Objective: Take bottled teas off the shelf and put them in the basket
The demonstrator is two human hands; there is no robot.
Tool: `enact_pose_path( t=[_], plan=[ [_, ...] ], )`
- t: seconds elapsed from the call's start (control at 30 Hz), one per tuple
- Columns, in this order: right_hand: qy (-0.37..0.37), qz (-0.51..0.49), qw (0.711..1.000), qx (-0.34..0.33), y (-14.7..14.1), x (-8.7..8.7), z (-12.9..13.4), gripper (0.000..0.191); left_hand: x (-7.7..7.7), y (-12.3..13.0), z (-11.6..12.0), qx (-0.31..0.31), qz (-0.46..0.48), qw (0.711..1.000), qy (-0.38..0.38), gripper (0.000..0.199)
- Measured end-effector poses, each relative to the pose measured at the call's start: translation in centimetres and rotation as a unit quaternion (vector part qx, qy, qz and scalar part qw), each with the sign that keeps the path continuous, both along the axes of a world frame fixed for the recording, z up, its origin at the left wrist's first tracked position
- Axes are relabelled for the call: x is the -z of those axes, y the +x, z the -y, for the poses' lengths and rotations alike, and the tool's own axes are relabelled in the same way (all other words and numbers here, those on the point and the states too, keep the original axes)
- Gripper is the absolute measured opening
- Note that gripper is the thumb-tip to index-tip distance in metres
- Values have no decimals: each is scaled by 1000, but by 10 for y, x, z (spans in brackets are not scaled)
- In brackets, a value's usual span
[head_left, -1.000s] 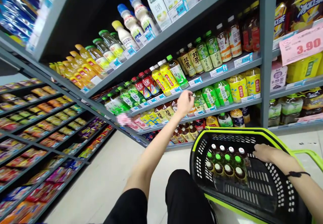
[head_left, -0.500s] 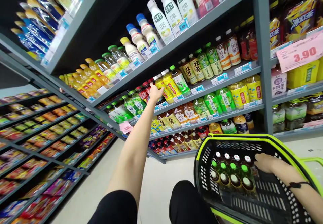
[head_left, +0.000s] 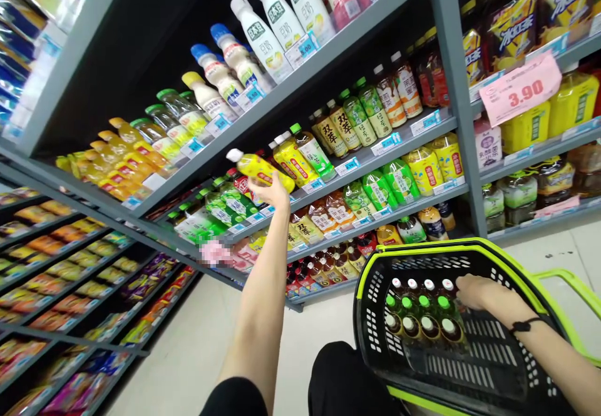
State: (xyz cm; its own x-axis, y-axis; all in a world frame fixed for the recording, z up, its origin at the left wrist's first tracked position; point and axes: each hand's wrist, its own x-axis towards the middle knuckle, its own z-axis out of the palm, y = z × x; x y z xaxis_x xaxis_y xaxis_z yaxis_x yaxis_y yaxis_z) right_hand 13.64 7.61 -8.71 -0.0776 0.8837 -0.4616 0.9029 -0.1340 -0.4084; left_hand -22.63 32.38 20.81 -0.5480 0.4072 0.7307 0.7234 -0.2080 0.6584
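Note:
A yellow bottle with a white cap [head_left: 256,167] is tilted to the left in my left hand [head_left: 272,192], off the front of the middle shelf. Right beside it stand more yellow bottles [head_left: 293,161] and a green-capped tea bottle [head_left: 313,152]. My right hand [head_left: 474,292] reaches inside the black basket with a lime rim [head_left: 511,250], its fingers closed near the last white-capped bottle of the back row; what they hold is hidden. Several bottles with white and green caps [head_left: 425,303] stand upright in rows in the basket.
Drink shelves [head_left: 357,166] fill the front, with a pink price sign [head_left: 521,91] at right. Snack shelves [head_left: 70,266] run along the left. A pink tag [head_left: 241,255] hangs from a lower shelf edge. Pale floor [head_left: 188,341] and my dark-clad knee [head_left: 345,378] show below.
My left hand has taken hold of a yellow bottle and pulled it out from its row, tilting it left. The view has shifted right. My right hand stays in the basket.

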Motion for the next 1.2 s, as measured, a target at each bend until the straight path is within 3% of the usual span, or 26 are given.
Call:
enact_pose_path(
  t=[0.07, 0.1, 0.17, 0.2, 0.27, 0.33, 0.43, 0.5, 0.53, 0.6, 0.67, 0.73, 0.8, 0.83, 0.9, 1.0, 1.1, 1.2],
  plan=[
    [-26, 10, 1000, -12, 1, -6, 3, 38, -2, 8, 18, -2, 39, 995, 88, 64],
    [-35, 14, 999, -18, 1, -9, 4, 41, -1, 13, 30, 25, 67, 987, 143, 62],
    [-43, 20, 999, -27, 0, -14, 5, 42, 11, 25, 58, 133, 133, 955, 229, 60],
    [-41, 22, 998, -31, -2, -17, 6, 40, 23, 34, 74, 205, 159, 938, 229, 59],
    [-22, 24, 999, -40, -5, -19, 6, 38, 61, 53, 107, 367, 228, 888, 159, 65],
    [22, 28, 998, -47, -11, -21, 7, 41, 112, 77, 139, 502, 268, 822, 27, 65],
    [148, -26, 988, -41, -24, -19, 9, 41, 189, 114, 179, 539, 355, 749, -152, 53],
    [203, -153, 967, 8, -36, -16, 12, 40, 223, 133, 198, 533, 384, 720, -223, 48],
    [202, -227, 951, 54, -43, -15, 14, 40, 233, 140, 205, 535, 390, 708, -246, 48],
    [112, -395, 900, 150, -61, -13, 20, 43, 240, 147, 212, 557, 389, 683, -268, 48],
    [-59, -550, 795, 251, -81, -15, 28, 49, 235, 148, 215, 593, 370, 665, -264, 49],
    [-162, -669, 673, 270, -98, -18, 36, 61, 227, 146, 216, 620, 344, 660, -247, 51],
    [-198, -725, 594, 288, -109, -20, 43, 67, 219, 143, 218, 640, 318, 661, -228, 56],
    [-200, -732, 575, 306, -112, -20, 45, 68, 217, 142, 218, 652, 302, 660, -218, 59],
    [-193, -721, 568, 347, -115, -17, 48, 69, 213, 137, 219, 682, 260, 653, -203, 65],
    [-229, -680, 600, 353, -115, -7, 53, 84, 211, 127, 218, 706, 198, 650, -202, 60],
    [-313, -665, 625, 263, -115, 5, 64, 104, 212, 118, 218, 719, 194, 635, -207, 56],
    [-363, -678, 616, 170, -118, 10, 76, 116, 209, 116, 221, 742, 227, 593, -215, 52]
  ],
)
